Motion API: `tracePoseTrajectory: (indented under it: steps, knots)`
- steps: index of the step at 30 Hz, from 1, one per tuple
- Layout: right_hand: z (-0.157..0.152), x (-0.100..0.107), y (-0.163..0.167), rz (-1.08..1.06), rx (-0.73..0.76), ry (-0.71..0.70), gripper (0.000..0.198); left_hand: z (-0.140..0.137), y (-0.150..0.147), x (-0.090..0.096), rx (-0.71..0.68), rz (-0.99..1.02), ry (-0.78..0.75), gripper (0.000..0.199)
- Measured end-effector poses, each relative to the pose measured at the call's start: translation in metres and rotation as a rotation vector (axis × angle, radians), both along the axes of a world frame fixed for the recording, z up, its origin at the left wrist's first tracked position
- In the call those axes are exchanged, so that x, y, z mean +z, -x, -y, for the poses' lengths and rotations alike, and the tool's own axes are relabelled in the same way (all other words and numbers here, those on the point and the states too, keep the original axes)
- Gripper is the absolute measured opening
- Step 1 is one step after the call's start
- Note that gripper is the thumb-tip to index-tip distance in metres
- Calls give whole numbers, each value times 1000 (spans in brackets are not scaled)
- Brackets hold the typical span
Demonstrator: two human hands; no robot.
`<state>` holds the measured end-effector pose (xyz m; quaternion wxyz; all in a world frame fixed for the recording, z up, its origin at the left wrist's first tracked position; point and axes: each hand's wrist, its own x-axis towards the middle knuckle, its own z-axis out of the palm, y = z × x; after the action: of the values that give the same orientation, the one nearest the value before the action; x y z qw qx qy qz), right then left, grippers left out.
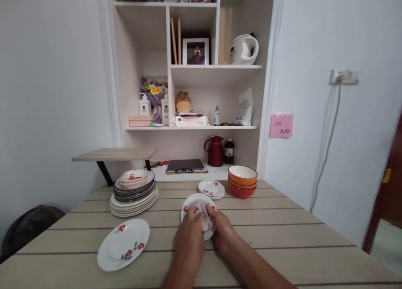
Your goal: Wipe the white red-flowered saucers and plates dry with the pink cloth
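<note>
With left hand (190, 234) drawn in narrow and holding a bunched pale pink cloth (205, 222), pressing into the middle of a small white plate (194, 197) with red flowers by the rim; with right hand (223, 230) closed about the right edge of the same plate, thumb laid inward to the cloth — cannot tell the placing of the fingers beneath, hidden from view, nor whether resting the plate on the wood or lifting it a little; working at the middle of a slatted wooden table (282, 236); just beyond, a short stack of small plates (211, 187) in the same flowered pattern; just right of that stack, nested bowls (242, 182), orange above and red at the bottom; to the left and nearer, a broader flowered plate (117, 244), lying flat by itself, well apart from both hands; behind it, a tall pile of plates (134, 206), pale ones below and dark-edged ones above, with small pink dishes (135, 180) on top; over the far left corner, a raised wooden board (114, 155) on black legs; past the far edge, in a white shelf unit (191, 128), a red jug (215, 152) next to a dark bottle (229, 151), and left of both a dark flat thing (185, 164) with glasses (184, 170) in front — too indistinct to tell more; on the wall to the right, a pink note (281, 126) with handwriting, and, farther right, a pale cable (329, 137) hanging from a socket (341, 77).
</note>
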<state>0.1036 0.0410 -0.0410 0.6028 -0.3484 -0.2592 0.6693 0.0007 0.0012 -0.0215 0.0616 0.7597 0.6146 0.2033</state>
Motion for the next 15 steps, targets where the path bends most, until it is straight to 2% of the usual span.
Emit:
tracePoseTrajectory:
  steps: [4, 7, 11, 15]
  knots:
    - [5, 0, 5, 41, -31, 8, 21, -8, 17, 4, 167, -32, -31, 42]
    - [2, -2, 5, 13, -89, 44, 23, -8, 18, 5, 203, -80, 25, 39]
    - [-6, -1, -3, -52, -96, 97, 24, 3, 2, 5, 75, -141, 44, 40]
    - [-9, -1, -9, -49, -49, 100, 22, 11, -12, 2, -67, -112, 23, 43]
